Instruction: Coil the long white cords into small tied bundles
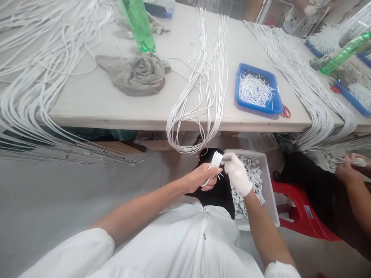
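My left hand [203, 177], bare, is closed around a small folded bundle of white cord [216, 159] in front of my lap. The loops stand up out of the fist, and short cord ends stick out beside the thumb. My right hand [236, 173], in a white glove, has its fingers drawn together against the bundle's upper right side. Its fingertips partly hide what they pinch. Below and behind the glove, a white bin [268, 189] holds many similar cord bundles [255, 173].
Long white cords [185, 104] hang over the edge of the table [130, 112]. On it are a grey cloth [139, 75], a green bottle [142, 31], a blue tray [243, 98] of cord scraps and red-handled scissors [286, 112]. A co-worker's hands [348, 168] and a red stool [304, 212] are at right.
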The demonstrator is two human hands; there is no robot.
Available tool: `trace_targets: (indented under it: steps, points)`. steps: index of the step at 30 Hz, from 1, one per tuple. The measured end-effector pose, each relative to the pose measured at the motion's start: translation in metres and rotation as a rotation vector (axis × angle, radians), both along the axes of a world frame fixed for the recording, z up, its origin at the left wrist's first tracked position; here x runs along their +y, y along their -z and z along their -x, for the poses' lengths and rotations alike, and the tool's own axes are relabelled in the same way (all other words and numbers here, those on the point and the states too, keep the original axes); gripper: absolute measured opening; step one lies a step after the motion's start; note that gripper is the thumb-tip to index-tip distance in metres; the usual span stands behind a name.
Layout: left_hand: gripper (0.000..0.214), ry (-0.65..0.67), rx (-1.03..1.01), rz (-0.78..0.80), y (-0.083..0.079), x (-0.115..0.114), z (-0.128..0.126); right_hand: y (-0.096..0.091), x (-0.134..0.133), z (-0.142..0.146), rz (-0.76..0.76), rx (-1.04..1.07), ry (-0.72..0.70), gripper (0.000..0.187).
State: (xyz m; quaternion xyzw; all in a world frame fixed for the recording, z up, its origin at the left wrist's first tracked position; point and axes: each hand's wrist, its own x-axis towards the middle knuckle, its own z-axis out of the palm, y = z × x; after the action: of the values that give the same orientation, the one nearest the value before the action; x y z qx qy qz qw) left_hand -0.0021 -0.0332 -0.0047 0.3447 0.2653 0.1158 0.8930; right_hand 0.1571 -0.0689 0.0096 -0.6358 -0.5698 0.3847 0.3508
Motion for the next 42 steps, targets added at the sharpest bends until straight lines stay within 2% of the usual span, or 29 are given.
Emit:
trace_targets:
  steps: [3, 5, 9, 11, 13, 15, 18, 20, 22, 24, 25, 27, 28, 29, 31, 33, 36, 39, 42]
  points:
    - [0.038, -0.037, -0.012, -0.015, 0.001, 0.001, 0.001, -0.002, -0.02, -0.003, -0.066, -0.315, -0.121, 0.027]
    - [0.037, -0.038, -0.024, -0.015, 0.001, 0.0, 0.0, -0.002, -0.027, -0.001, -0.132, -0.471, -0.179, 0.02]
    - [0.037, -0.011, -0.035, -0.012, 0.001, -0.001, 0.0, 0.0, -0.026, 0.001, -0.257, -0.671, -0.279, 0.026]
    - [0.036, 0.03, -0.054, -0.047, 0.0, 0.0, 0.004, -0.002, -0.025, 0.0, -0.273, -0.689, -0.32, 0.028]
    - [0.031, 0.101, -0.072, -0.152, -0.001, 0.002, 0.008, -0.005, -0.026, -0.001, -0.227, -0.586, -0.322, 0.028]
    - [0.028, 0.129, -0.055, -0.339, 0.0, 0.004, 0.012, -0.009, -0.03, 0.001, -0.102, -0.358, -0.267, 0.029]
    - [0.033, -0.024, -0.001, -0.61, 0.006, 0.009, 0.009, -0.012, -0.039, 0.013, 0.081, -0.009, -0.148, 0.029]
    - [0.043, -0.137, -0.037, -0.593, 0.01, 0.011, 0.002, -0.01, -0.043, 0.021, 0.104, 0.085, -0.119, 0.028]
    - [0.04, -0.162, -0.135, -0.421, 0.009, 0.014, -0.005, -0.008, -0.045, 0.026, 0.039, 0.056, -0.144, 0.029]
    - [0.023, -0.127, -0.246, -0.301, 0.002, 0.015, -0.007, -0.005, -0.045, 0.026, -0.11, -0.064, -0.207, 0.03]
    - [0.019, -0.087, -0.28, -0.31, -0.002, 0.016, -0.006, -0.004, -0.045, 0.024, -0.204, -0.15, -0.25, 0.029]
    - [0.017, 0.002, -0.253, -0.446, -0.009, 0.018, 0.001, 0.0, -0.044, 0.017, -0.385, -0.358, -0.343, 0.027]
    - [0.02, 0.037, -0.181, -0.519, -0.011, 0.018, 0.005, 0.003, -0.044, 0.013, -0.451, -0.464, -0.383, 0.026]
    - [0.033, 0.061, -0.081, -0.553, -0.012, 0.018, 0.009, 0.006, -0.044, 0.01, -0.5, -0.566, -0.416, 0.027]
    - [0.059, 0.11, 0.112, -0.448, -0.008, 0.015, 0.017, 0.013, -0.044, 0.004, -0.555, -0.731, -0.455, 0.028]
    - [0.057, 0.226, 0.188, -0.177, -0.003, 0.008, 0.021, 0.019, -0.043, 0.0, -0.582, -0.816, -0.498, 0.028]
    - [0.052, 0.39, 0.128, 0.162, 0.0, -0.006, 0.026, 0.023, -0.041, -0.002, -0.591, -0.856, -0.583, 0.027]
    - [0.051, 0.366, 0.099, 0.316, -0.007, -0.014, 0.032, 0.02, -0.038, -0.001, -0.585, -0.863, -0.641, 0.025]
    - [0.05, 0.322, 0.117, 0.379, -0.017, -0.017, 0.038, 0.014, -0.032, -0.002, -0.564, -0.862, -0.644, 0.026]
